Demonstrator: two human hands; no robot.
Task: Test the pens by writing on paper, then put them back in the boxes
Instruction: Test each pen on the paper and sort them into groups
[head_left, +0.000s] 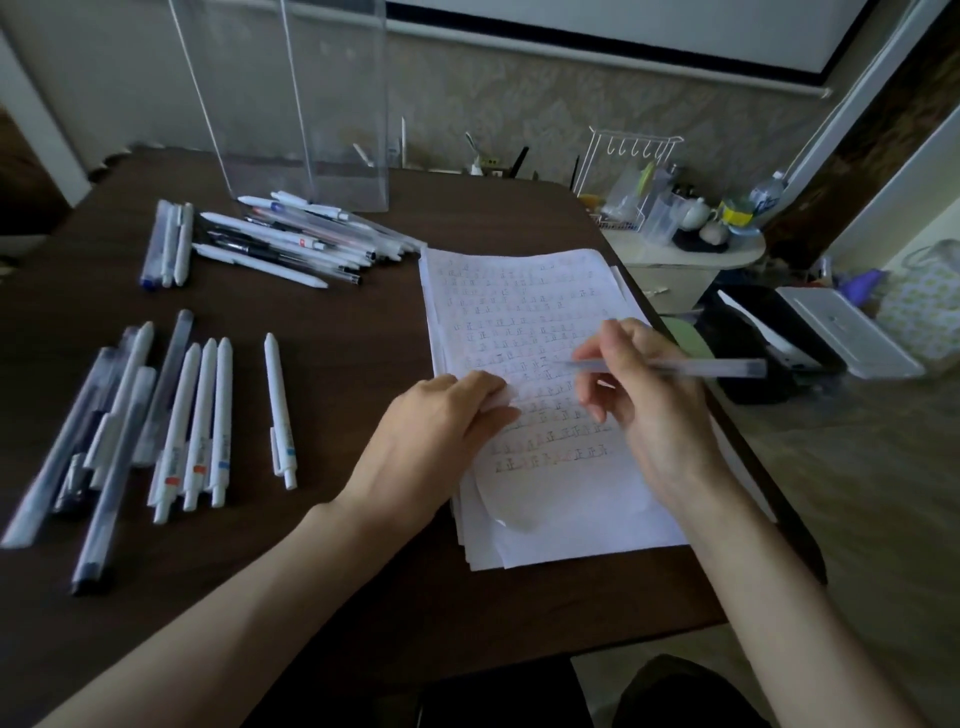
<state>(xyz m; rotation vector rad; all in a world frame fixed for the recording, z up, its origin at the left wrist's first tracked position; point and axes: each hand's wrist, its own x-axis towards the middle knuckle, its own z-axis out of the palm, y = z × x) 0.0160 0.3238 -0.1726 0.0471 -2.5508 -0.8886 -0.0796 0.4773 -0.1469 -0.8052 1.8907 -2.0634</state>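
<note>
Testing step in hand, head view: right hand (649, 410), centre right of the frame, pinches a clear pen (675, 368) between thumb and fingers, the other fingers loosely curled. The tip points left over the paper (519, 291), at or just above a middle row of marks; contact is too blurred to tell. Left hand (441, 431) rests on the sheet's left edge with fingers bent, steadying it. Something pale sits under its fingertips, so I cannot tell whether it pinches anything or only presses. Most rows of the sheet are already written on, with bare space at the bottom. Other pens lie loose on the table (337, 322): a fanned group (197, 426) at lower left, a single white pen (280, 410) beside it, and a pile (291, 241) at upper left in front of the clear box (311, 104) at the top. No pen shows clearly inside the box, so putting back looks not yet begun. Next move, as judged: finish the mark, set this pen with the others, pick up another, keep the paper pinned.
</note>
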